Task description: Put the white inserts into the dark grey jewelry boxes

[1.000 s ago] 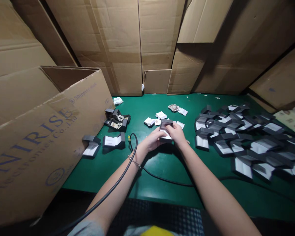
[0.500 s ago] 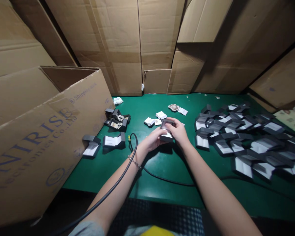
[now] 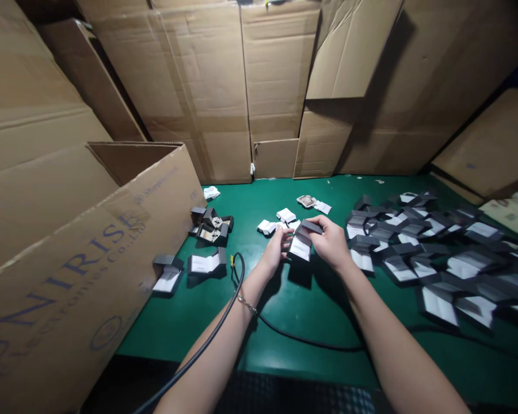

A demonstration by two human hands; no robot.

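The right hand [image 3: 331, 241] gripped an open, white-lined black rectangular box [image 3: 301, 249], apparently ready for level setting-down; the left hand [image 3: 276, 251] spread loosely alongside.

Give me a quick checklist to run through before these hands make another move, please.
1. Right hand gripping the small dark hinged box: ok.
2. Box lid raised: ok.
3. White lining visible inside: ok.
4. Left hand free of the box: cannot tell; its fingertips are right at the edge.
5. Left forearm clear of the black cable: not ok; in this view, the cable crosses in front.
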